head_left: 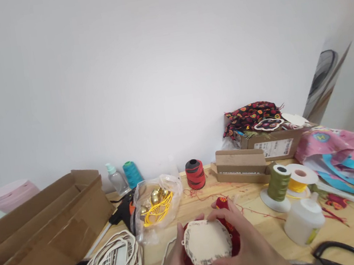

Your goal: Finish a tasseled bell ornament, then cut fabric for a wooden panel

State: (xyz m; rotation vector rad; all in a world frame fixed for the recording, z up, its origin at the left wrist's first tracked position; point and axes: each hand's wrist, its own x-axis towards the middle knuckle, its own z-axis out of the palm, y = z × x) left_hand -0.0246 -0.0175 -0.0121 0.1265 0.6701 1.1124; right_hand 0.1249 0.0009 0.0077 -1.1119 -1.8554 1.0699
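Note:
A pale flat plaque [207, 242] with a scalloped, patterned rim and small side loops is held low in the middle of the view. Dark red patterned fabric [235, 235] lies behind and beneath it. My left hand [174, 262] is closed round the left side of the plaque and fabric. The fingers and thumb of my right hand [245, 241] grip the plaque's right side, at its top and bottom edges. A stack of pale cut-out frames [111, 264] lies to the left on the wooden table [188, 210].
Left stand a long cardboard box [54, 242] and a black glue gun [122, 214]. A plastic bag [157, 203] holds gold bells and yellow cord. Right are a white bottle [304, 222], a green spool [278, 184] and black-handled scissors [340, 250]. A red spool [195, 174] stands behind.

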